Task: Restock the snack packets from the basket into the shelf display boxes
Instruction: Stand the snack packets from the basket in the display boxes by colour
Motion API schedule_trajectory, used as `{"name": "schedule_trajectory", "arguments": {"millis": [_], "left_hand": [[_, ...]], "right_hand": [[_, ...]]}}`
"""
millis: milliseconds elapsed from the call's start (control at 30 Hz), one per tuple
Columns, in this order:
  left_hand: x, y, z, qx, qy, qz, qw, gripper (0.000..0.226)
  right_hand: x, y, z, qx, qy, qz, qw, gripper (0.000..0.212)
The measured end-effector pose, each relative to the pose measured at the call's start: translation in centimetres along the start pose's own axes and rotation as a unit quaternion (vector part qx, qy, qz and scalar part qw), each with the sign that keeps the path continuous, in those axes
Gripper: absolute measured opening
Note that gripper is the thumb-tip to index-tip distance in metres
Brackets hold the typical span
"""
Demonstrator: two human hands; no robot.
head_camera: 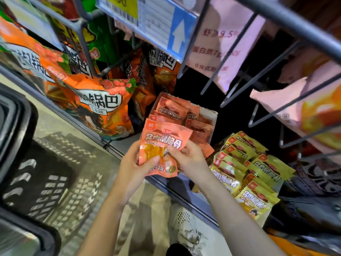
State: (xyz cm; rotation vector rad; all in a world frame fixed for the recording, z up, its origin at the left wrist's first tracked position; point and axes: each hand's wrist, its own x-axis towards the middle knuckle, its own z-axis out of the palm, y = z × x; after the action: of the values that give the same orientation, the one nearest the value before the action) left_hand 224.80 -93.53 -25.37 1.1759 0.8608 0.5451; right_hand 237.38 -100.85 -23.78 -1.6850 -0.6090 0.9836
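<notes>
At frame centre, left hand [133, 164] and right hand [188, 156] both pinch one orange snack packet [162, 139] just below a display box [212, 115] of matching packets.

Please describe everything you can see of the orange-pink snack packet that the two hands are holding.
The orange-pink snack packet is a flat, glossy pouch that looks like plastic film, printed with large dark characters and a small cartoon figure near its bottom. It is sealed and upright, tilted slightly. The left hand grips its lower left edge; the right hand pinches its lower right part. It is held in front of the display box of similar packets.
</notes>
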Motion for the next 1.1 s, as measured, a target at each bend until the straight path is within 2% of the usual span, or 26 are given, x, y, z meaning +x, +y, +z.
{"name": "schedule_trajectory", "arguments": {"millis": [100, 200, 267, 333, 433, 567, 733, 900, 1100], "left_hand": [[0.3, -0.6, -0.2, 0.054, 0.005, 0.018, 0.998, 0.036], [1.1, -2.1, -0.8, 0.179, 0.126, 0.063, 0.974, 0.021], [1.8, -3.4, -1.4, 0.236, 0.212, 0.048, 0.947, 0.019], [2.6, -4.7, -1.8, 0.281, 0.232, 0.008, 0.931, 0.031], [3.3, -5.9, -2.1, 0.280, 0.182, -0.064, 0.940, 0.041], [4.2, -7.4, -1.7, 0.278, 0.106, -0.053, 0.953, 0.039], [4.5, -7.4, -1.5, 0.235, 0.095, -0.069, 0.965, 0.031], [5.3, -7.8, -1.9, 0.196, 0.102, -0.068, 0.973, 0.028], [6.4, -8.1, -2.4, 0.270, 0.063, -0.015, 0.961, 0.029]], "right_hand": [[0.2, 0.3, -0.3, -0.019, 0.024, 0.004, 1.000, 0.019], [0.7, 1.1, -0.7, -0.037, 0.105, 0.029, 0.993, 0.005], [1.1, 1.6, -1.0, -0.080, 0.142, 0.035, 0.986, 0.018], [1.4, 1.5, -0.9, -0.111, 0.156, 0.044, 0.981, 0.025], [1.9, 1.5, -0.6, -0.136, 0.174, 0.042, 0.974, 0.034], [2.6, 1.7, 1.2, -0.112, 0.156, 0.022, 0.981, 0.018], [3.3, 4.0, 2.6, -0.139, 0.126, 0.016, 0.982, 0.015], [4.0, 4.9, 3.0, -0.098, 0.122, 0.052, 0.986, 0.017], [4.6, 5.5, 3.5, -0.043, 0.164, 0.110, 0.979, 0.009]]}}
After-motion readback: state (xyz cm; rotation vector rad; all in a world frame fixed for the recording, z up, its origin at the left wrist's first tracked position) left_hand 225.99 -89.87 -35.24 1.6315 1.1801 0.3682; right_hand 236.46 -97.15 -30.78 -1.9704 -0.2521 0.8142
